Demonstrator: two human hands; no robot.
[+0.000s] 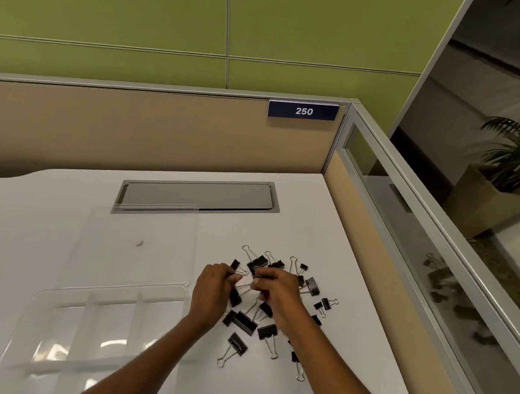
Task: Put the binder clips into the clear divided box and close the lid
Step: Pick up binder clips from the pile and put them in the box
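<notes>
Several black binder clips (243, 321) with silver wire handles lie in a loose pile on the white desk, right of centre. Over the middle of that pile, my left hand (213, 290) has its fingers curled and pinches a binder clip near the fingertips. Close beside it, my right hand (276, 287) pinches another clip; the two hands nearly touch. The clear divided box (97, 311) sits to the left of the pile with its compartments showing. Its clear lid (135, 242) stands open, tilted back behind the box.
A grey cable hatch (196, 196) is set into the desk behind the box. Beige partition walls (132, 129) close off the back and right, with a glass panel (412, 241) on the right side. A potted plant (506, 174) stands beyond the glass.
</notes>
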